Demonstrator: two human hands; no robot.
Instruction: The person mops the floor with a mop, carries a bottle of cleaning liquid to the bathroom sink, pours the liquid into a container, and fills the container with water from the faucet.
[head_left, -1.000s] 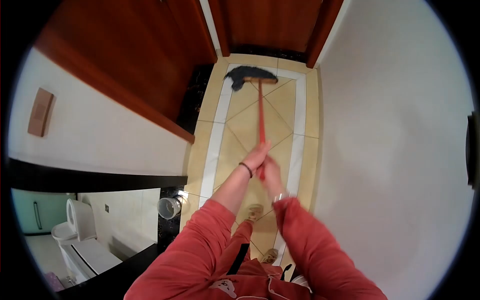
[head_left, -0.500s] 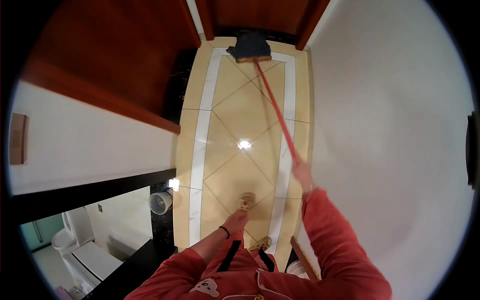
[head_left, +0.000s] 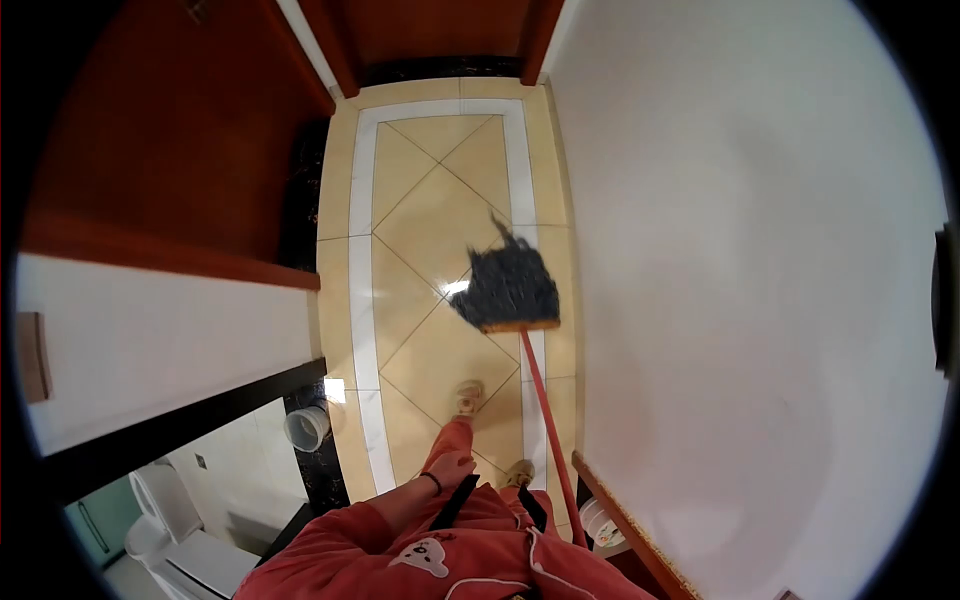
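Stood in a narrow corridor with a tiled floor (head_left: 420, 230), most of it already behind the mop, by the look of things, with only the near stretch by the feet left. Dragged a dark mop (head_left: 507, 290) near the floor's right edge, red handle (head_left: 545, 420) running back toward the body. Hung the left hand (head_left: 448, 468) loose, fingers slack; right hand hidden, grip impossible to tell.

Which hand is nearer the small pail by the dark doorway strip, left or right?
Left. The left hand hangs free by the thigh, across a few floor tiles from the pail. The right hand is out of view, hidden low behind the body where the mop handle runs down.
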